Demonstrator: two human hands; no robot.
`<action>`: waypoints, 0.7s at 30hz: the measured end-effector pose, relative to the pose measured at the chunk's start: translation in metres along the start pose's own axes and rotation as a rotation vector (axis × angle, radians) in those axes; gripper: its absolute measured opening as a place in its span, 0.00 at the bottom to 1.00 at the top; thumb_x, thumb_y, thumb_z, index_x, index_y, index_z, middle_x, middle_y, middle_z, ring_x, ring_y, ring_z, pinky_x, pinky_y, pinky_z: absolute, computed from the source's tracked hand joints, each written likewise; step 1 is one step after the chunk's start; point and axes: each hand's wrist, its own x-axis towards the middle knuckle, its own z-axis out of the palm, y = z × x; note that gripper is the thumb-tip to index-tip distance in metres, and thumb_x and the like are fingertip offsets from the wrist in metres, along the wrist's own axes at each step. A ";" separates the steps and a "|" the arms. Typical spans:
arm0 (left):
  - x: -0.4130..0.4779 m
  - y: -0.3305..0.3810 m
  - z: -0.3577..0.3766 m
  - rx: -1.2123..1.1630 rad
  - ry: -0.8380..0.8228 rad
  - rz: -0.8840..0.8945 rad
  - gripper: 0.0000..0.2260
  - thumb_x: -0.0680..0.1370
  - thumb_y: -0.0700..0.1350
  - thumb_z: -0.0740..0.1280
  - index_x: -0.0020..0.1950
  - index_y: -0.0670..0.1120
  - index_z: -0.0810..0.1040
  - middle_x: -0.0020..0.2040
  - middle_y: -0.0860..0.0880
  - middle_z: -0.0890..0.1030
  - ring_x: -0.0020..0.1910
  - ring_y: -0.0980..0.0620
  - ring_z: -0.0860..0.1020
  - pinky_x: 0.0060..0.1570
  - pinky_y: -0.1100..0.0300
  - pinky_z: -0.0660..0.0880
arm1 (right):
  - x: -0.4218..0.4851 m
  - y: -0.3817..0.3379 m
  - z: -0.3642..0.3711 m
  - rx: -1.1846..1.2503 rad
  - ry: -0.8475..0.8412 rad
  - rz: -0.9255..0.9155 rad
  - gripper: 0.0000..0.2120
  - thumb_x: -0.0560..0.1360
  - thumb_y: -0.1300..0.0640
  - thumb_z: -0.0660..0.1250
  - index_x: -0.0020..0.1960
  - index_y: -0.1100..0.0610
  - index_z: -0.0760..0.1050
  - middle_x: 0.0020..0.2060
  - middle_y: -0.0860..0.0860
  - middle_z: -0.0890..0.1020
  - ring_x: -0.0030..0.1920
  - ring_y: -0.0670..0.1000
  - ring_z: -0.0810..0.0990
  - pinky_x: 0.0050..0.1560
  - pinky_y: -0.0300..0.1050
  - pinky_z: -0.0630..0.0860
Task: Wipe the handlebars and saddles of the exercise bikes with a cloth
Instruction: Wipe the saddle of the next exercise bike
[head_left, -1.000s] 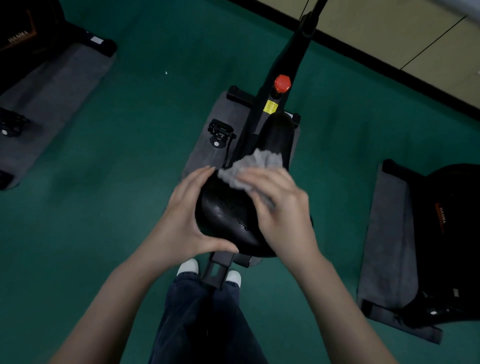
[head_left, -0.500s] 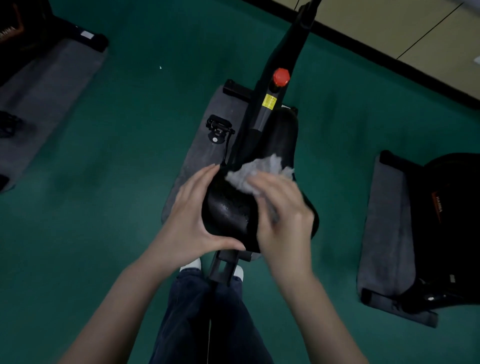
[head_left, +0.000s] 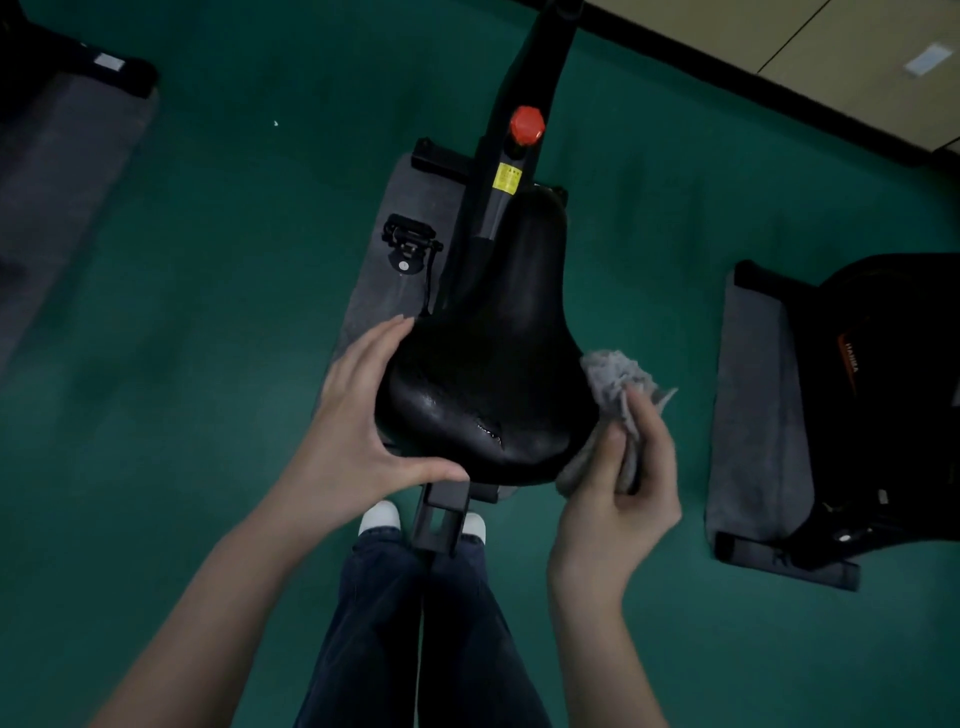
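A black saddle (head_left: 498, 364) of an exercise bike fills the middle of the head view, shiny and wet near its rear. My left hand (head_left: 358, 415) cups the saddle's left rear side, thumb along the back edge and fingers up the left flank. My right hand (head_left: 618, 493) grips a crumpled grey cloth (head_left: 618, 379) at the saddle's right rear edge. The cloth touches the saddle's right side. The handlebars are out of view.
The bike's black frame (head_left: 524, 104) with a red knob (head_left: 527, 126) and yellow sticker runs up from the saddle, over a grey mat (head_left: 395, 208) with a pedal (head_left: 410, 241). Another bike (head_left: 883, 389) on a mat stands right, a third mat (head_left: 62, 156) left. Green floor surrounds.
My right hand has slid the cloth from the top of the saddle off to its right rear edge. The left hand has kept its hold on the left side.
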 end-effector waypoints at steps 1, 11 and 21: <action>0.000 0.000 0.000 0.002 0.001 0.004 0.52 0.53 0.66 0.75 0.72 0.65 0.54 0.69 0.73 0.53 0.72 0.68 0.53 0.68 0.70 0.50 | -0.008 0.000 -0.001 -0.018 -0.004 -0.034 0.14 0.78 0.65 0.60 0.59 0.52 0.76 0.58 0.49 0.79 0.64 0.48 0.75 0.65 0.41 0.71; 0.000 -0.001 0.003 -0.010 0.012 0.038 0.53 0.52 0.65 0.78 0.70 0.67 0.54 0.67 0.77 0.52 0.71 0.69 0.53 0.65 0.76 0.50 | 0.039 0.033 -0.004 0.340 0.107 0.492 0.12 0.80 0.65 0.60 0.57 0.51 0.76 0.58 0.54 0.80 0.61 0.52 0.78 0.66 0.54 0.72; 0.000 -0.007 0.008 -0.019 0.048 0.056 0.53 0.51 0.65 0.78 0.70 0.66 0.54 0.68 0.73 0.54 0.72 0.65 0.55 0.68 0.72 0.52 | -0.013 0.026 0.008 0.297 0.315 0.475 0.14 0.81 0.63 0.58 0.62 0.50 0.71 0.62 0.49 0.77 0.62 0.44 0.76 0.67 0.47 0.70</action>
